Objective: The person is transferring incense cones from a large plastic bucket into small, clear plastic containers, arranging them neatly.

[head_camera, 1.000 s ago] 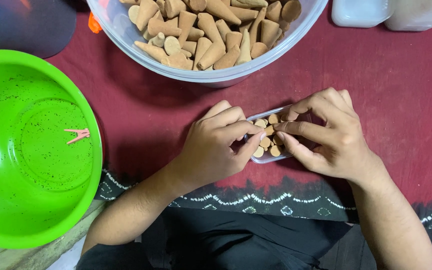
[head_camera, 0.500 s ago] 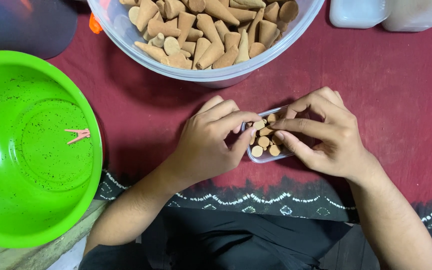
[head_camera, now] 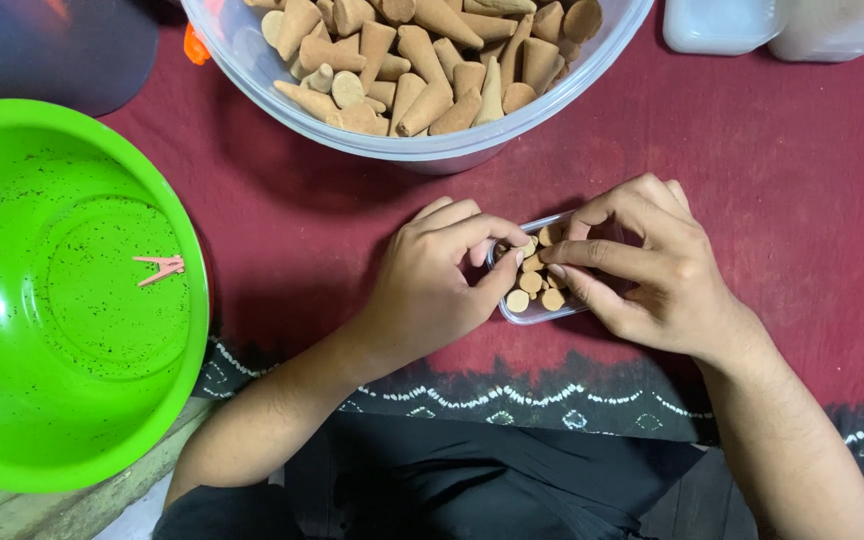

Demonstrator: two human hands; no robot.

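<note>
On the red cloth (head_camera: 772,180) — both hands (head_camera: 432,290) (head_camera: 652,270) grip a cone-filled tray (head_camera: 537,285).

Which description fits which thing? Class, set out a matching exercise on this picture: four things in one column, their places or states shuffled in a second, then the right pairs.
Things:
1. green bowl
2. large clear bowl
3. small clear tray
4. dark red cloth

Descriptions:
A. lies between the left hand and the right hand, packed with upright cones
B. covers the work surface
C. heaped with loose tan cones, at the top
D. holds only a small pink clip, at the left

Pairs: 1-D, 2-C, 3-A, 4-B
</note>
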